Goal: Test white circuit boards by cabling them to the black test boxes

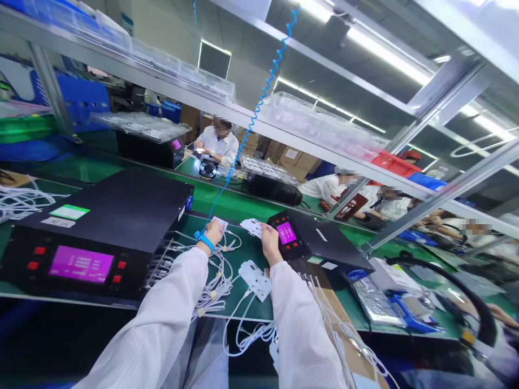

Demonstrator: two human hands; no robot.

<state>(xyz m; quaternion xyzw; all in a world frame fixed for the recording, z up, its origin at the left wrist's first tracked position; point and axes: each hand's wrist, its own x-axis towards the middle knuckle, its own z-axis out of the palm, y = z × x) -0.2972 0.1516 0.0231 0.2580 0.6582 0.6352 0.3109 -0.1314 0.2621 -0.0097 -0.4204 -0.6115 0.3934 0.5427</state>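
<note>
My left hand [213,230], with a blue wrist strap [205,240] on a coiled blue cord [259,102], is closed on a small white piece [220,221] over the green bench. My right hand [270,237] grips a white flat part [252,227] further right, next to a small black tester with a pink screen [287,232]. Both arms are in white sleeves. A white multi-socket block [255,278] lies between my forearms. White cables [211,286] run from it and from the big tester.
A large black tester [101,232] with a pink display stands at left. Clear trays [320,127] sit on the shelf rail above. Other people in white sit across the green belt [227,202]. A keypad and blue tool [389,308] lie at right.
</note>
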